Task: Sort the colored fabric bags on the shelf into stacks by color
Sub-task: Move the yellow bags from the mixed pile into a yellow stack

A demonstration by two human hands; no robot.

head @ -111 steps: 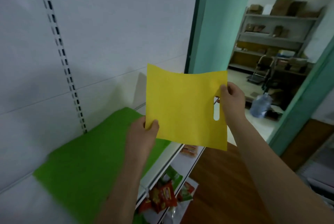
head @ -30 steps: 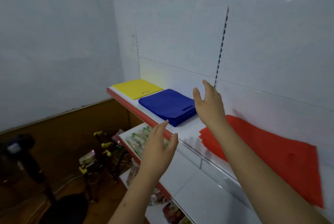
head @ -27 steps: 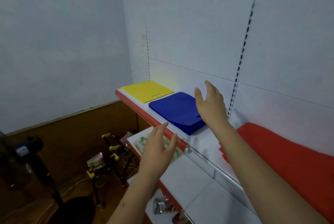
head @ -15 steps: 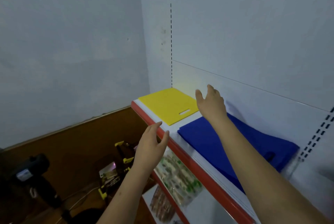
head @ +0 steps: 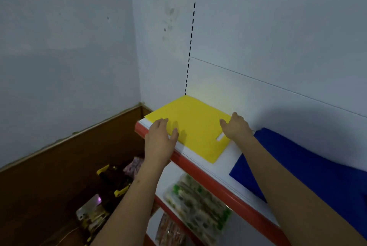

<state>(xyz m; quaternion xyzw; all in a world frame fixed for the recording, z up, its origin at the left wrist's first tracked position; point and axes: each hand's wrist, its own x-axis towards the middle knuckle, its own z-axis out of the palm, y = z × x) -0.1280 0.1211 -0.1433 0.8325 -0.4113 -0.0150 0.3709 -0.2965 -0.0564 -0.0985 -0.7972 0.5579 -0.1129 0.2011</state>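
Low on the left, clutter point(head: 103, 192) lay on the brown floor. The left hand point(head: 159, 140) reached over the shelf point(head: 200, 172) edge with straight fingers, holding nothing, its fingertips at the near-left edge of the yellow bags point(head: 194, 126). That stack lay flat at the shelf's left end, in the corner. The right hand point(head: 236, 126), fingers also extended, rested on the stack's right side by the handle slot. Blue bags point(head: 309, 162) lay just beside, to the right. Packets point(head: 196, 202) sat on the shelf below.
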